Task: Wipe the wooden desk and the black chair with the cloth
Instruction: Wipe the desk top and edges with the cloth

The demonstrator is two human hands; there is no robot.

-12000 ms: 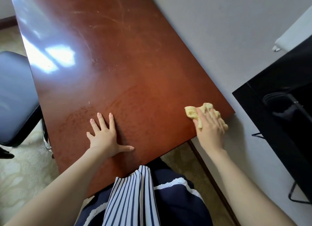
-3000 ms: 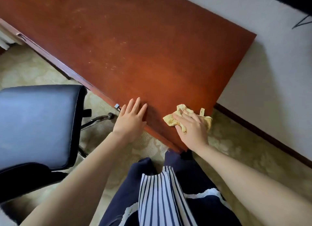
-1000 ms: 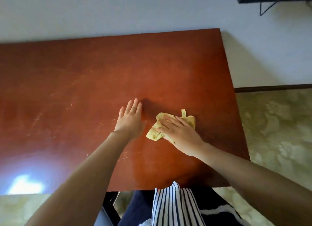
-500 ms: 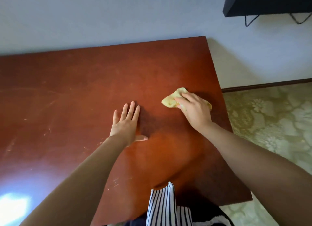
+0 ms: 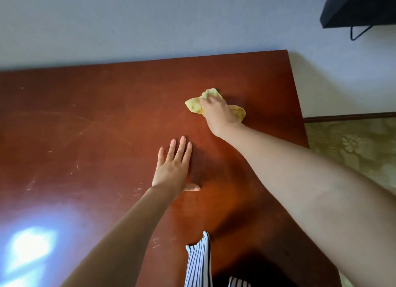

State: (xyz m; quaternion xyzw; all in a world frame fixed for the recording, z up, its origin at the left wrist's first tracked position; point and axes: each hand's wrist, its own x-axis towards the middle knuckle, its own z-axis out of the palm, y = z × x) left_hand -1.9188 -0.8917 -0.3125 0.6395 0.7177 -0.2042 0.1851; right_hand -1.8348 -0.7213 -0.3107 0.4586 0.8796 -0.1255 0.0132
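Reddish-brown wooden desk (image 5: pixel 85 125) fills the frame. At centre the left hand (image 5: pixel 173 168) lies flat on it, fingers straight, thumb out. Further right and higher, the right hand (image 5: pixel 218 113) presses the crumpled yellow cloth (image 5: pixel 194 105) onto the desktop. Its fingers are blurred, so I cannot tell its grip.

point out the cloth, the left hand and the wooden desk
cloth (image 5: pixel 192 106), head view, on the yellow fold left of the fingers
left hand (image 5: pixel 172 168), head view, on the back of the hand
wooden desk (image 5: pixel 96 125), head view, on the bare top left of both hands
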